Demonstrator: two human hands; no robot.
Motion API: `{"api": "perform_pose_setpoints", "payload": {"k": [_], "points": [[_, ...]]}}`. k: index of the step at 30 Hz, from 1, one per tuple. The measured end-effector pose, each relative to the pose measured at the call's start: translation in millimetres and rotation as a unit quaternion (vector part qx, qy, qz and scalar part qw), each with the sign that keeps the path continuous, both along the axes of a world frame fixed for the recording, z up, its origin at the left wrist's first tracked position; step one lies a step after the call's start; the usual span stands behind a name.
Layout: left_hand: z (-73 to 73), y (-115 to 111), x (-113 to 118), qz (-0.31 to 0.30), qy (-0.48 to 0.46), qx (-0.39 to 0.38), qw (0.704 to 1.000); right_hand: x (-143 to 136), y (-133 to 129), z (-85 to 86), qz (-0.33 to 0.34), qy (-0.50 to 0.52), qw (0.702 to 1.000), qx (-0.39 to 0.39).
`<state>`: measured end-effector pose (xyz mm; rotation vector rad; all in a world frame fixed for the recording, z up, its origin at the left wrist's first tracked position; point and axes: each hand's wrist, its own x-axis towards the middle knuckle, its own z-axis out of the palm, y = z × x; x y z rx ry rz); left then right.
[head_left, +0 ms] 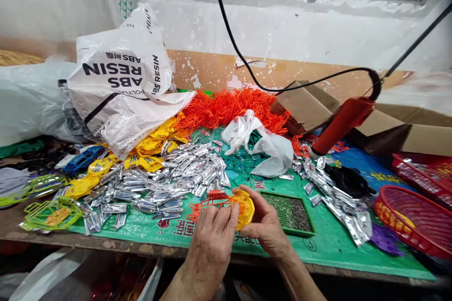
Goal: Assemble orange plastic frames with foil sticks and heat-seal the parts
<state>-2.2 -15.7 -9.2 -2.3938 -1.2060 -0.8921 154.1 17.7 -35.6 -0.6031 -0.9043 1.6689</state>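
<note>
My right hand (265, 225) is closed around the edge of a yellow plastic part (246, 210), holding it above the table's front. My left hand (214, 239) has its fingers pressed on an orange plastic frame (201, 205), which meets the yellow part and sticks out to the left. The left fingertips partly cover where the two join. Just right of the hands lies a green tray (313, 225) with many small dark metal pieces in it. A heap of silver chrome strips (169, 183) spreads to the left of the hands.
A red electric screwdriver (344, 127) hangs by a black cable at the right. Behind are an orange frame pile (236, 106), a white plastic bag (271, 150) and a cardboard box (307, 103). Red baskets (416, 221) stand right. A resin sack (120, 80) and yellow parts (83, 186) lie left.
</note>
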Motion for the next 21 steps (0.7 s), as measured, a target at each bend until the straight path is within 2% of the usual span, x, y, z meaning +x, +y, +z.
{"api": "perform_pose_setpoints", "payload": {"k": [9,16,21], "points": [[-3.2,2.9,5.5,-0.002,0.005,-0.03,1.0,3.3,-0.3,-6.9,-0.027,-0.068,0.997,0.022],[-5.6,3.8,6.4,-0.002,0.02,-0.055,0.998,3.8,0.3,-10.2,-0.015,-0.083,0.996,0.037],[-4.5,2.2,6.0,-0.051,-0.008,-0.098,0.994,2.7,-0.5,-8.1,-0.023,-0.082,0.995,0.048]]}}
